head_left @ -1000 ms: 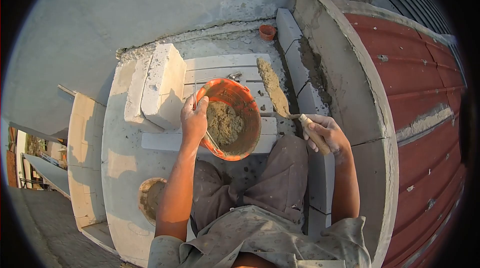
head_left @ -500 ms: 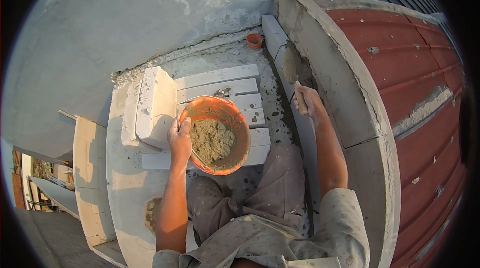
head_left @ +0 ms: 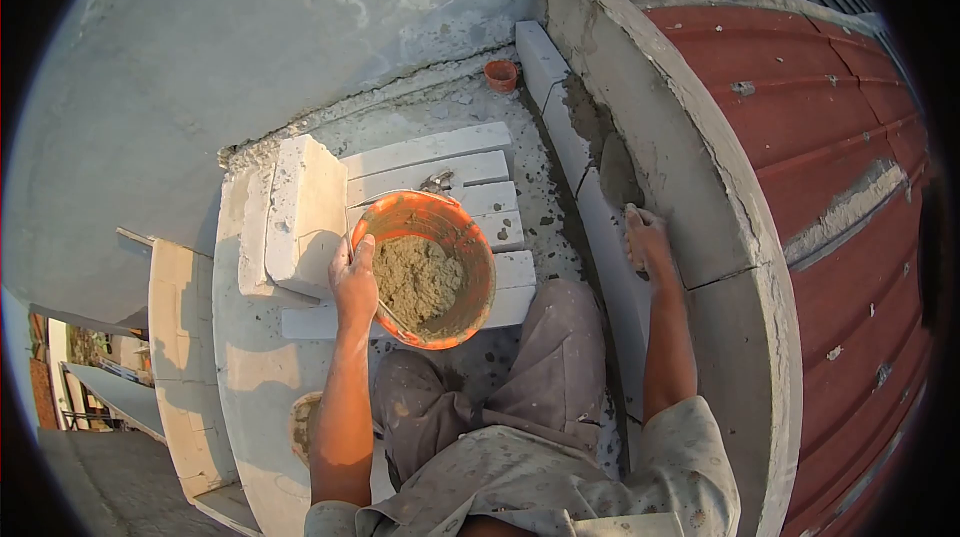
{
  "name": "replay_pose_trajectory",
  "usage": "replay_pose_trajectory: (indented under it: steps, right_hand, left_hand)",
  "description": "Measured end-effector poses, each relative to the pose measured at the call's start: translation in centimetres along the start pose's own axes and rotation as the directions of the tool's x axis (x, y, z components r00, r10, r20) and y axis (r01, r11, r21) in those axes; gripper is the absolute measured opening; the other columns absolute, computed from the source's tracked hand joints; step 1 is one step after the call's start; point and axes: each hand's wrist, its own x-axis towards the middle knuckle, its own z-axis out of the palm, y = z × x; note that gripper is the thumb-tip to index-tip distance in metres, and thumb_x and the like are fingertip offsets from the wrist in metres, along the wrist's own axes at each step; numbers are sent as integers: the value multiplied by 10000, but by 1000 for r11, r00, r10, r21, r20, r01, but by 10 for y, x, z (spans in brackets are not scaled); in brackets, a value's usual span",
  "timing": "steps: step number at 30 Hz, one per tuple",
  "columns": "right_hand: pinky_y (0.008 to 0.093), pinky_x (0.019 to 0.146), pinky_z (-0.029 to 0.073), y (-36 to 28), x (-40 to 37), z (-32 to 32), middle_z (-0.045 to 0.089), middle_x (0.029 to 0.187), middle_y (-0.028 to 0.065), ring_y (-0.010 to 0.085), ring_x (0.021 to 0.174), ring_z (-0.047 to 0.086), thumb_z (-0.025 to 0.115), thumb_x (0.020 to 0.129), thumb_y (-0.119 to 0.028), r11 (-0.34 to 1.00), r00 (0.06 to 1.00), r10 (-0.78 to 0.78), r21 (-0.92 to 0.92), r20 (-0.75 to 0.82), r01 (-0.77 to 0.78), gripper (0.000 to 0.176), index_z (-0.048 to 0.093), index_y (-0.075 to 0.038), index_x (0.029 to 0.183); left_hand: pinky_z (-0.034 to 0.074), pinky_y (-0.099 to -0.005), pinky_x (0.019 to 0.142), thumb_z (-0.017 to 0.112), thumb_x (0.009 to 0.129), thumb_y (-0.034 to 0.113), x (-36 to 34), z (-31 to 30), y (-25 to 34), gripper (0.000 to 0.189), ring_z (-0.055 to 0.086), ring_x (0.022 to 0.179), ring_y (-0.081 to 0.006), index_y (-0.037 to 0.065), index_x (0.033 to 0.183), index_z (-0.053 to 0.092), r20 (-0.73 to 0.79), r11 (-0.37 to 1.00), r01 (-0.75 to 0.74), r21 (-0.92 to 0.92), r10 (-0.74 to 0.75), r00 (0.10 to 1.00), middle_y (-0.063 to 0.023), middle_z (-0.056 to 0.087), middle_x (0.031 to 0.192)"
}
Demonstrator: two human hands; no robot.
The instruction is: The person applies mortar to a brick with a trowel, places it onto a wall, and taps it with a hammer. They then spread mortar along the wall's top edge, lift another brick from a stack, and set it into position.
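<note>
My left hand (head_left: 355, 282) grips the left rim of an orange bucket (head_left: 487, 282), which is tilted so its opening faces me. Grey-brown wet mortar (head_left: 418, 279) fills its lower part. Over on the right, my right hand (head_left: 648, 239) is closed around the handle of a trowel (head_left: 619, 174). The blade rests at the gap between a row of white blocks (head_left: 565, 132) and the grey upright wall (head_left: 690, 177). Fresh mortar (head_left: 588, 112) lies along the top of those blocks, just beyond the blade.
White block slabs (head_left: 430, 152) lie side by side ahead of me, with a stacked white block (head_left: 305, 202) on their left. A small orange pail (head_left: 501, 76) stands in the far corner. Red metal roofing (head_left: 800, 137) lies past the wall. Low boards (head_left: 180, 357) edge the left side.
My right hand has drawn the trowel back toward me and a little right, leaving mortar behind along the block tops. My left hand and the bucket have barely shifted.
</note>
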Motion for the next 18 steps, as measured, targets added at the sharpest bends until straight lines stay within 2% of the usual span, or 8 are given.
replay_pose_trajectory:
  steps: [1,3,6,8,12,15,16,18]
  right_hand:
    - [306,458,453,14,-6,-6,596,728,62,136,538,555,618,970,-293,981,990,-132,-151,-50,124,392,624,-6,1239]
    - [307,483,465,45,-8,-23,620,736,76,154,556,592,649,941,-262,834,913,-399,-448,-86,322,455,605,-18,1322]
    - [303,509,466,-43,-106,-38,624,743,71,140,539,587,655,927,-239,888,946,-317,-372,-66,272,450,611,-6,1310]
    - [282,481,469,-81,-148,-51,625,754,73,127,517,577,657,935,-245,942,960,-274,-188,53,279,466,598,17,1316]
    - [237,395,432,-106,-182,-71,616,773,102,120,472,542,649,951,-294,898,894,-367,350,258,268,509,574,76,1292]
    - [244,397,427,-64,-161,-78,611,767,105,131,467,541,622,966,-299,855,896,-306,506,322,110,486,582,76,1274]
    - [250,398,425,-37,-146,-82,608,768,101,138,469,541,612,978,-278,871,940,-175,492,293,9,442,594,53,1270]
    - [256,403,426,-3,-142,-88,605,768,94,137,480,545,611,980,-270,968,984,20,242,175,-63,422,603,30,1276]
  left_hand:
    - [441,-349,970,586,979,251,-2,0,7,417,613,1067,-228,-75,1239,609,22,1000,15,-17,-15,1000,-164,672,1150]
    - [438,-346,972,589,975,246,3,2,-8,415,612,1065,-225,-73,1239,610,18,998,-3,-65,4,1000,-159,672,1151]
    - [434,-341,976,589,972,238,5,3,-11,407,611,1061,-220,-71,1237,613,26,997,-6,-83,9,1000,-152,673,1149]
    - [435,-338,972,587,974,230,4,3,-6,393,610,1053,-210,-62,1235,618,44,996,-9,-84,13,999,-139,677,1145]
    - [442,-333,954,582,978,219,2,2,-10,377,613,1037,-198,-51,1237,622,37,995,-48,-89,52,998,-123,684,1134]
    - [445,-332,949,581,980,215,-5,-1,-8,373,615,1025,-197,-51,1237,621,14,992,-75,-104,76,997,-126,684,1125]
    - [446,-332,948,580,980,215,-5,-3,-11,373,616,1023,-196,-50,1239,620,25,988,-78,-132,82,996,-127,683,1126]
    - [448,-332,945,580,980,216,-6,-9,-21,373,616,1019,-194,-48,1242,619,44,979,-77,-187,87,995,-128,682,1129]
